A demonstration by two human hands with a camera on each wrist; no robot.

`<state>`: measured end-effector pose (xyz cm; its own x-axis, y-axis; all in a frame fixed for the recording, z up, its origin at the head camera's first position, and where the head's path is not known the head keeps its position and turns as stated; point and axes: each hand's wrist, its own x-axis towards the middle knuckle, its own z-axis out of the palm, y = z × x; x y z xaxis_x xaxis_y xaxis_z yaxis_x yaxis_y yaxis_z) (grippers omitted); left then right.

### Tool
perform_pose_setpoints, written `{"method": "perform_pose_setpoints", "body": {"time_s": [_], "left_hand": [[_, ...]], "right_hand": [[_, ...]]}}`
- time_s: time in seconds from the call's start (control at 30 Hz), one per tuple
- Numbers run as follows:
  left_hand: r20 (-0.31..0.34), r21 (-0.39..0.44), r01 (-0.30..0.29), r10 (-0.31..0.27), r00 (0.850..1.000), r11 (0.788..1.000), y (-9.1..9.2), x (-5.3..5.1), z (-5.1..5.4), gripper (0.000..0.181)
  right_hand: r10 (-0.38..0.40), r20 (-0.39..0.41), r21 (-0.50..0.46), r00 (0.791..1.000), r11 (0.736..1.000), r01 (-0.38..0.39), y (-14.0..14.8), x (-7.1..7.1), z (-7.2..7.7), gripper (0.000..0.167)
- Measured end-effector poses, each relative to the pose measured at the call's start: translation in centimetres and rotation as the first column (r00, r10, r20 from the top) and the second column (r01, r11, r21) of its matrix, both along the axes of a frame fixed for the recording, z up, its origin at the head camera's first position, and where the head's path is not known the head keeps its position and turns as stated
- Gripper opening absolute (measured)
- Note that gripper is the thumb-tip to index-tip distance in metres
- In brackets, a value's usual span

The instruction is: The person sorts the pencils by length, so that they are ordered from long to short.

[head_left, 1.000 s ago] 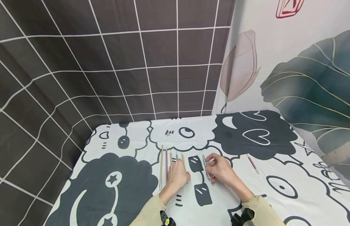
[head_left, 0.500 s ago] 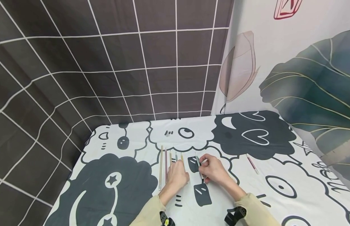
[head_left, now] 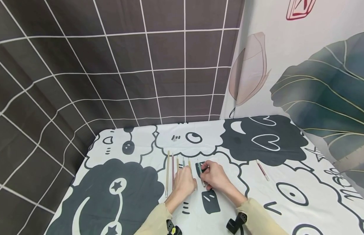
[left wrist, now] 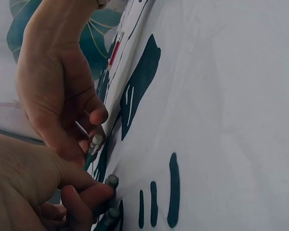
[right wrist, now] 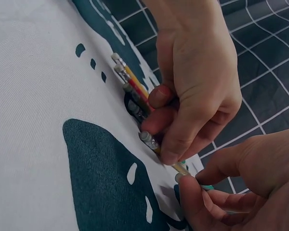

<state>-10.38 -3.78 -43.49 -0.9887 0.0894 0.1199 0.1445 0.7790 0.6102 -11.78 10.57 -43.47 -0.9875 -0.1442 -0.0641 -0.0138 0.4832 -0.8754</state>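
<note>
Several eraser-tipped pencils lie side by side on the patterned cloth, among them a gold pencil [head_left: 167, 174], a dark red pencil [head_left: 172, 169] and a teal pencil [head_left: 183, 162]. My left hand [head_left: 185, 181] is over the right part of this row. Its thumb and fingers pinch a yellow pencil [right wrist: 149, 140] near the eraser end. To the right, my right hand [head_left: 215, 175] pinches a green pencil [head_left: 199, 167], its eraser end [left wrist: 95, 143] showing in the left wrist view. The green pencil is apart from the row and roughly parallel to it. Fingers hide the middles of some pencils.
Off to the right lies a single red pencil [head_left: 262, 170], slanted on the cloth [head_left: 229, 199]. A dark gridded curtain [head_left: 167, 81] hangs behind and to the left; a leaf-print curtain [head_left: 258, 71] hangs at the back right.
My right hand has moved left with the green pencil, bringing it closer to the row. My left hand stays at nearly the same spot.
</note>
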Motion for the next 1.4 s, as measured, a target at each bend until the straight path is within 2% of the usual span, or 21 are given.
{"method": "perform_pose_setpoints", "body": {"time_s": [0.23, 0.57, 0.87, 1.4], "left_hand": [[0.000, -0.007, -0.010, 0.010, 1.000, 1.000, 0.0, 0.1, 0.0, 0.016], [0.010, -0.041, -0.021, 0.021, 1.000, 0.999, 0.1, 0.0, 0.1, 0.014], [0.009, -0.052, -0.012, 0.012, 1.000, 0.999, 0.1, 0.0, 0.1, 0.014], [-0.010, -0.032, -0.003, 0.003, 1.000, 0.999, 0.0, 0.1, 0.1, 0.014]], "right_hand": [[0.008, -0.022, 0.017, 1.000, 1.000, -0.007, -0.5, -0.1, -0.2, 0.022], [0.021, -0.056, 0.126, 0.998, 0.992, -0.013, -1.1, -0.3, -0.3, 0.022], [0.038, -0.075, 0.177, 0.996, 0.984, -0.024, -1.4, -0.4, -0.3, 0.021], [0.040, -0.108, 0.174, 0.993, 0.985, -0.020, -1.4, -0.3, -0.3, 0.018]]}}
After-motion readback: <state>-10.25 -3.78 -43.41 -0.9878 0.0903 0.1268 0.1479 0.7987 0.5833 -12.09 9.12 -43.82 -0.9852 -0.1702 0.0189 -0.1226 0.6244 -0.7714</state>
